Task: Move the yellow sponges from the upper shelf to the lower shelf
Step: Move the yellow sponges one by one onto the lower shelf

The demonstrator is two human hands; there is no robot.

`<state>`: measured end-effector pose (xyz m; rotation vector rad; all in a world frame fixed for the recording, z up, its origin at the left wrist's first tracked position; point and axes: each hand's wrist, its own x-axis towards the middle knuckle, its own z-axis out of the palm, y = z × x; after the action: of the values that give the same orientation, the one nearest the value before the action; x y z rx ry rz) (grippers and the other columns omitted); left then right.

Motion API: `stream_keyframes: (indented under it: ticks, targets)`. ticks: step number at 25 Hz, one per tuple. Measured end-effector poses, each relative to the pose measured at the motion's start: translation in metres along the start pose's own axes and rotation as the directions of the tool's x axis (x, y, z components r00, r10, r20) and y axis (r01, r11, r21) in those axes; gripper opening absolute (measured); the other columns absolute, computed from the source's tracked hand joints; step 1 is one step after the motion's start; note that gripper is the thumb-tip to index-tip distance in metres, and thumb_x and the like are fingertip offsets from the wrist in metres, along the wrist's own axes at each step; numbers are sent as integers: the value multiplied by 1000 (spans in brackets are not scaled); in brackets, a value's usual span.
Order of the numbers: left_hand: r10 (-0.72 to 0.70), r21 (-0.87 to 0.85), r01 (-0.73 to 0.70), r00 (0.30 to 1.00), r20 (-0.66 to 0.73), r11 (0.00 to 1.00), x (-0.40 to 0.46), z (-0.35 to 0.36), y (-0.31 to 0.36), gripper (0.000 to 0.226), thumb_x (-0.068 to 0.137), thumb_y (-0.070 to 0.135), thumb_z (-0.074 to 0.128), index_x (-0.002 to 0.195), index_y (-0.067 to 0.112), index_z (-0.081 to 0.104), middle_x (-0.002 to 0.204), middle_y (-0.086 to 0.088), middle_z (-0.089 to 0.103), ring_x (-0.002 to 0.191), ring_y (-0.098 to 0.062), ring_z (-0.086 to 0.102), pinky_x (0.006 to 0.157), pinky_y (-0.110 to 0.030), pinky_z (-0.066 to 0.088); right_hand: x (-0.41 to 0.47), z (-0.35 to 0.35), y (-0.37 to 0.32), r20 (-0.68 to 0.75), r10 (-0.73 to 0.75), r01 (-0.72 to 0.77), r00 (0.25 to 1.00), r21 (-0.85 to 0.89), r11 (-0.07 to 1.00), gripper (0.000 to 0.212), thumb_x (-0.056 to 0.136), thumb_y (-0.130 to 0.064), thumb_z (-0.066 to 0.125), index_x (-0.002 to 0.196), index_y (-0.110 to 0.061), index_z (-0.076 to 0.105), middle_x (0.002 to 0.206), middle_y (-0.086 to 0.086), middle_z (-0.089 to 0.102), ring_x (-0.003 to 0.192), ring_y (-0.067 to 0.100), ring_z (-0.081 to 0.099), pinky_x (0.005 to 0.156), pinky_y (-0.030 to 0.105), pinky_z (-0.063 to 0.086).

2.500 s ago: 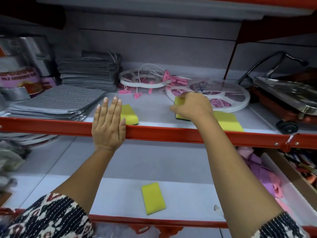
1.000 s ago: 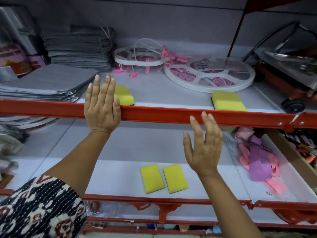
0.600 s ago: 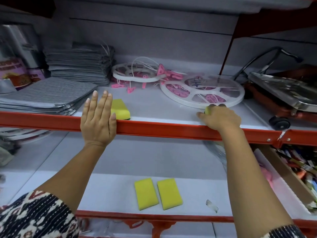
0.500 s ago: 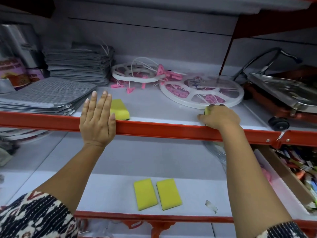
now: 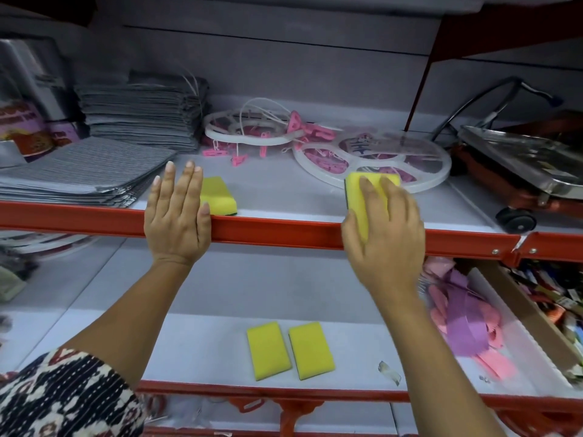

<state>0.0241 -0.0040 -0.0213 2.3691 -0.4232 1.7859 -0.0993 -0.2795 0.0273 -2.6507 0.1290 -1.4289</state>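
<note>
Head view is looking at two red-edged shelves, one above the other. The right hand [image 5: 383,234] is gripping a yellow sponge [image 5: 359,200], fingers lying over its top and thumb at its left side, and is holding it at the front edge of the upper shelf [image 5: 284,230]; whether the sponge is touching the shelf cannot be told. The hand is slightly blurred. The left hand [image 5: 176,216] is lying flat and spread, palm down, on the red front rail of the same shelf, gripping nothing. Just beside its fingers, a second sponge [image 5: 219,197] is sitting on the upper shelf, partly hidden by them. On the lower shelf [image 5: 195,342], two more sponges are lying side by side near the front edge, nearly touching: a left one [image 5: 268,350] and a right one [image 5: 310,348]. Behind the hands on the upper shelf, grey mats [image 5: 79,168] are lying stacked at the left, and white round hangers [image 5: 372,159] with pink clips are lying toward the back. Pink and purple cloth [image 5: 467,316] is lying at the right of the lower shelf. A patterned sleeve [image 5: 60,395] is showing at bottom left.
</note>
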Motion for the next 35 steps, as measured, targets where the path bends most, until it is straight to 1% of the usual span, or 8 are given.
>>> stream_keyframes:
  ticks: [4, 9, 14, 20, 22, 26, 31, 35]
  targets:
    - [-6, -8, 6, 1000, 3, 1000, -1, 0, 0, 52, 100, 29, 20, 142, 5, 38, 146, -11, 42, 142, -28, 24, 119, -40, 18, -98, 25, 10, -96, -195, 212, 976, 226, 951, 47, 88, -26, 55, 132, -12, 47, 136, 17, 45, 127, 39, 43, 110, 42, 34]
    - [0, -11, 0, 1000, -7, 1000, -1, 1, 0, 51, 100, 28, 21, 142, 5, 39, 146, -11, 42, 141, -29, 26, 119, -40, 18, -182, 61, 41, 285, -61, -6, 957, 227, 974, 45, 93, -35, 44, 132, -13, 45, 134, 18, 51, 126, 36, 45, 106, 44, 40]
    - [3, 0, -3, 1000, -10, 1000, -2, 1, 0, 51, 100, 27, 21, 142, 5, 39, 146, -10, 41, 141, -29, 25, 119, -40, 18, -210, 86, 72, 746, 143, -180, 650, -32, 983, 55, 96, -49, 15, 124, -18, 51, 121, 13, 61, 110, 35, 59, 80, 45, 56]
    - [-3, 1, 3, 1000, -4, 1000, -2, 1, 0, 51, 100, 28, 20, 142, 6, 38, 146, -10, 41, 142, -28, 25, 119, -38, 17, -218, 103, 91, 872, 104, -111, 478, -58, 992, 118, 60, -76, -32, 144, -27, 35, 153, 1, 33, 141, 23, 28, 110, 41, 34]
    - [-4, -2, 4, 1000, -1, 1000, -2, 1, 0, 52, 100, 29, 20, 142, 6, 38, 146, -10, 41, 142, -28, 25, 118, -39, 18, -222, 100, 88, 850, 101, -103, 516, -55, 993, 113, 64, -73, -33, 146, -28, 30, 157, 0, 26, 144, 23, 23, 115, 39, 27]
    - [1, -4, -1, 1000, 2, 1000, -1, 1, 0, 51, 100, 28, 20, 142, 5, 39, 146, -10, 41, 141, -29, 26, 118, -40, 18, -218, 87, 74, 675, 30, 3, 737, -47, 999, 60, 99, -51, 10, 149, -22, 24, 157, 3, 22, 146, 21, 13, 120, 35, 5]
    - [-4, -13, 5, 1000, 11, 1000, -1, -1, 1, 50, 99, 26, 23, 142, 5, 39, 146, -10, 41, 141, -29, 26, 118, -40, 18, -166, 67, 43, 324, -124, 95, 938, 101, 990, 58, 101, -47, 19, 152, -24, 2, 162, -3, -9, 149, 16, -3, 122, 35, -2]
    - [-6, -12, 7, 1000, 22, 1000, -3, -1, 2, 51, 100, 27, 21, 142, 5, 39, 146, -10, 41, 141, -29, 26, 118, -40, 18, -84, 43, 2, 12, -237, 231, 972, 182, 956, 62, 100, -40, 35, 152, -20, 8, 162, -1, -2, 149, 18, 1, 122, 38, 7]
